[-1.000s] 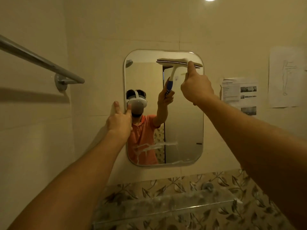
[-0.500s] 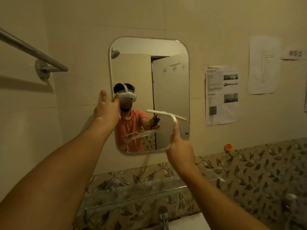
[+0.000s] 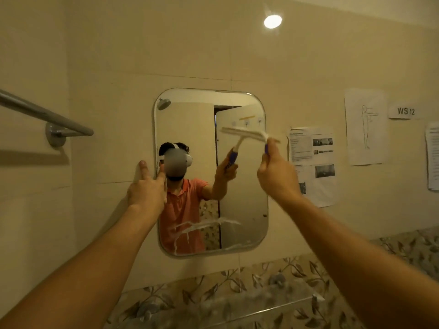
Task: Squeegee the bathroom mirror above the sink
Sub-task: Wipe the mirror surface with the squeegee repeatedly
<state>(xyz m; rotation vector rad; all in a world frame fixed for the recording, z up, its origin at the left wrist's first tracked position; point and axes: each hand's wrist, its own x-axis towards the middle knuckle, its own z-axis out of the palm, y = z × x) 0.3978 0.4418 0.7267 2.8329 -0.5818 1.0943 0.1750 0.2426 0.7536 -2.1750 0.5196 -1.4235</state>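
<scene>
One: Both arms reach up to the wall. The left hand lies flat with straight fingers. One finger is on the wall and one is on the left edge of the mirror.
Two: What does the right hand do?
One: The right hand is curled tight round the blue handle of the squeegee. The squeegee is up by the right edge of the mirror, a bit above the middle. It looks blurry, so nobody can tell if its blade touches the glass.
Two: Is the mirror wet?
One: White foam streaks run across the low part of it. More foam sits along the bottom edge.
Two: What is under it?
One: A glass shelf sticks out from the wall. It is too blurry to tell what is on it. Behind it are tiles with leaves.
Two: And the rest of the room?
One: A shiny towel bar is on the left wall. Paper sheets are stuck to the right of the mirror. A round light glows up high.
</scene>
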